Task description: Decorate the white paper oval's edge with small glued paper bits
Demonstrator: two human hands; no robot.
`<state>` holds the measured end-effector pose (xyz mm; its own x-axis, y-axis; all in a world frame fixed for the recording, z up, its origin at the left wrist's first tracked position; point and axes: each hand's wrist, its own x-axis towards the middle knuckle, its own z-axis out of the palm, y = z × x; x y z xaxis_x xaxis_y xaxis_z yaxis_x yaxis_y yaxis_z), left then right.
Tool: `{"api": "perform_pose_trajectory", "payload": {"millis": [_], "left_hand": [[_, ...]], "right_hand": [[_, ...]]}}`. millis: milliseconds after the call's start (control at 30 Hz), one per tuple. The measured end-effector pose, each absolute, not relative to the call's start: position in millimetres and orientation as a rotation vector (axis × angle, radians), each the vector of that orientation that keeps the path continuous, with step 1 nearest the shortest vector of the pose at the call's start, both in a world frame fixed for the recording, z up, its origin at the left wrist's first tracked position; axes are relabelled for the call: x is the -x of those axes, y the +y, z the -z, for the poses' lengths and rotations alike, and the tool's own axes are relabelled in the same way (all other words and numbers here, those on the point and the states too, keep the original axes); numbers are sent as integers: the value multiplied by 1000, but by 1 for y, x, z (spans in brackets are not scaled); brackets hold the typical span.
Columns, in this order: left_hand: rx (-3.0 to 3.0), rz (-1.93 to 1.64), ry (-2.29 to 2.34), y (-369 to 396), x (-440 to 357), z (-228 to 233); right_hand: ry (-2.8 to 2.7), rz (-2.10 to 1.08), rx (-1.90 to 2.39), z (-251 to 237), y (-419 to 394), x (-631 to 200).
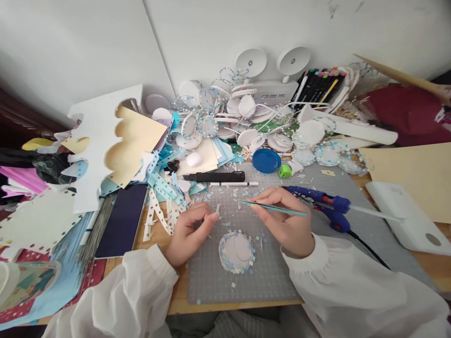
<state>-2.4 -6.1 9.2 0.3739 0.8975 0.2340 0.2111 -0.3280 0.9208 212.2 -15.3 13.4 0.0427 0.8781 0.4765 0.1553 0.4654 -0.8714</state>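
In my right hand (283, 218) I hold teal tweezers (278, 209), their tip pointing left over the grey cutting mat (207, 286). My left hand (193, 230) is closed, thumb and index finger pinching a small whitish strip (217, 209). Between and below both hands lies a round white disc (236, 251) on the mat, its rim edged with tiny blue and white flower-shaped pieces. A thin curved line crosses the disc's face. More of these tiny pieces lie scattered around it.
A blue glue gun (319, 197) with a glue stick lies right of my right hand, its cord trailing forward. Beyond are a black utility knife (214, 176), a white pen (234, 183), a blue lid (266, 161) and a green sharpener (285, 171). Decorated discs and paper scraps crowd the back.
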Motion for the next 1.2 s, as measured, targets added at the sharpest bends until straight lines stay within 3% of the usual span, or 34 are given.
{"api": "perform_pose_trajectory", "payload": {"millis": [133,433,567,833,1067,1200], "left_hand": [[-1781,-1078,990,-6,3,-10],[-1562,-859,784,-11,5,-11],[-1354,-824,800,-12,6,-3],[-1168,-801,835,-9,5,0],[-1246,-753,930,-7,5,-3],[-1266,-771,948,-7,2,-8]], "right_hand": [[-1721,-352,898,-22,-20,-210],[-2312,405,631,-35,-43,-184],[-2323,370,707,-34,-46,-171],[-2228,-7,949,-42,-58,-193],[-1595,231,1586,-10,-93,-290],[-1164,401,1734,15,-89,-310]]}}
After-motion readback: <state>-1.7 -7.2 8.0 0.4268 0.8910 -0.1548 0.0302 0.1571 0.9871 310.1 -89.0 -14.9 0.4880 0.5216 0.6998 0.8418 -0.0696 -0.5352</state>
